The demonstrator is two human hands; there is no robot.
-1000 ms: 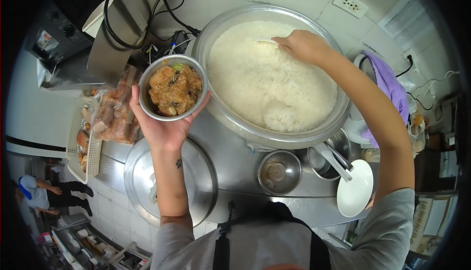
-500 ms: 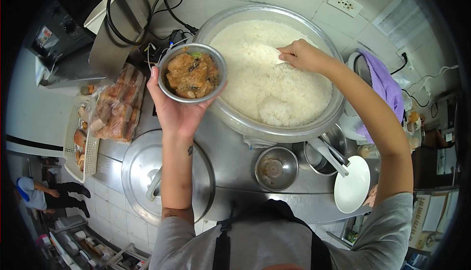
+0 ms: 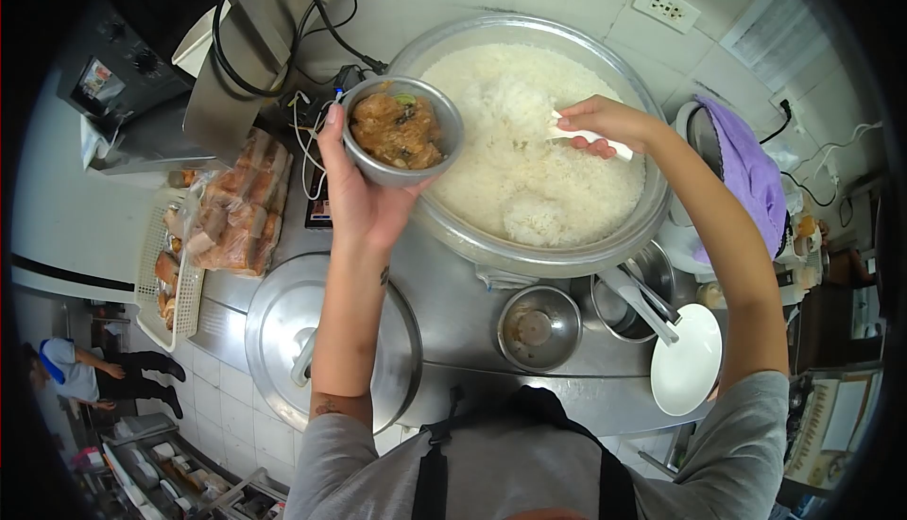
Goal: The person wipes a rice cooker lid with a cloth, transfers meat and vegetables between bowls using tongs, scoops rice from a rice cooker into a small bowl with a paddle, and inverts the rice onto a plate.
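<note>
My left hand (image 3: 370,197) holds up a small metal bowl (image 3: 452,147) of brown stewed food (image 3: 397,131), its thumb along the left side and the palm beneath. The fingers of my right hand (image 3: 605,123) are wrapped round the handle of a white rice scoop (image 3: 605,145). A mound of rice (image 3: 510,104) sits at the scoop's front end, where the blade is mostly hidden. Both hands are over or beside a wide metal pot (image 3: 557,260) full of cooked white rice (image 3: 567,189). The bowl overlaps the pot's left rim in view.
A large round lid (image 3: 269,331) lies on the steel counter, near bagged bread (image 3: 236,208) and a plastic basket (image 3: 189,307). In front of the pot are a used metal bowl (image 3: 539,328), a pot with utensils (image 3: 652,279) and a white plate (image 3: 687,359). Another person (image 3: 90,369) stands far left.
My right hand has moved slightly right and down, with the scoop's handle now showing and rice heaped at its front. The bowl in my left hand is a little further right.
</note>
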